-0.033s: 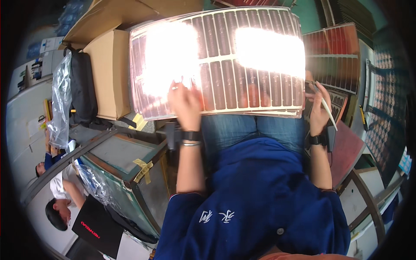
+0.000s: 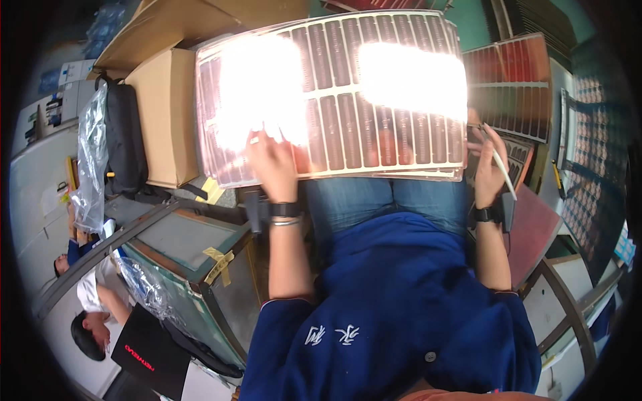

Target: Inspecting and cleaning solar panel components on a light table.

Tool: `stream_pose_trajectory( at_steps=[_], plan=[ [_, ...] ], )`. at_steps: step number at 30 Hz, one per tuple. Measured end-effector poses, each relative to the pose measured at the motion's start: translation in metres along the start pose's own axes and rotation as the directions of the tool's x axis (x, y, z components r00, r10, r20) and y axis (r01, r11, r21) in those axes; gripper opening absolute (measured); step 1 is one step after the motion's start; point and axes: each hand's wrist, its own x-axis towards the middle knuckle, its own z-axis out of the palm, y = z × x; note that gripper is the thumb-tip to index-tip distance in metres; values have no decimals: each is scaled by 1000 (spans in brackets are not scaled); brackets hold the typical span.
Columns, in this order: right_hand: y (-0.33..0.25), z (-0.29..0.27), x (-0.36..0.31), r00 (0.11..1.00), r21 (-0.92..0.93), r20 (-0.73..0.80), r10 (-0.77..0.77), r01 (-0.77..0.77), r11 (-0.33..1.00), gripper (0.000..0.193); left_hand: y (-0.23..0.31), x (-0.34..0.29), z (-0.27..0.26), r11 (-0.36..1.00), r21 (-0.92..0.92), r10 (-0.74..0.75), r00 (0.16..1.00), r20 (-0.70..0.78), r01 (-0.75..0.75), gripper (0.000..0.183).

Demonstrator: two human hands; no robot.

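Observation:
A stack of glossy sheets [image 2: 348,130], printed with rows of dark strips, lies across my lap, and two bright reflections wash out parts of it. Over its near left part is my left hand [image 2: 272,164], fingers stretched out and slightly apart, with nothing visible in them. Glare and blur soften its fingertips, so I cannot tell whether they press on the sheet. Just off the stack's right edge, my right hand [image 2: 490,167] is closed around a thin white pen-like stick [image 2: 503,172]. The stick slants down toward my wrist; its other end is hidden in the fingers.
More strip-patterned sheets [image 2: 515,90] lie at the right, near a red board [image 2: 531,230]. A cardboard box [image 2: 160,120] and a black bag [image 2: 125,137] stand left. A glass-topped cabinet [image 2: 190,244] is by my left elbow. Two people sit far left near a black laptop [image 2: 150,351].
My left hand has shifted a little to the left over the sheets. The whole view has slid slightly left. My right hand keeps its hold on the stick.

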Motion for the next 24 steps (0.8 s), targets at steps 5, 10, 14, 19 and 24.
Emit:
stream_pose_trajectory(
  at_steps=[5, 10, 14, 19, 24],
  plan=[
    [-3, 10, 4, 994, 41, -42, 101, -99, 994, 28, -47, 20, -20, 985, 173, -9, 996, -86, 24, 40],
    [-7, 12, 6, 999, -1, -23, 28, -28, 1000, 21, -52, 18, -18, 923, 366, -73, 988, -133, 117, 44],
    [-10, 10, 3, 1000, -57, -6, 18, -18, 998, 20, -77, 23, -26, 885, 414, -151, 973, -173, 211, 43],
    [-11, 10, -6, 1000, -149, 5, -10, 10, 989, 18, -84, 30, -29, 872, 435, -128, 962, -240, 224, 40],
    [-27, 5, -13, 957, -427, 181, -225, 282, 859, 35, -85, 41, -36, 835, 455, -226, 947, -228, 309, 37]
  ],
)
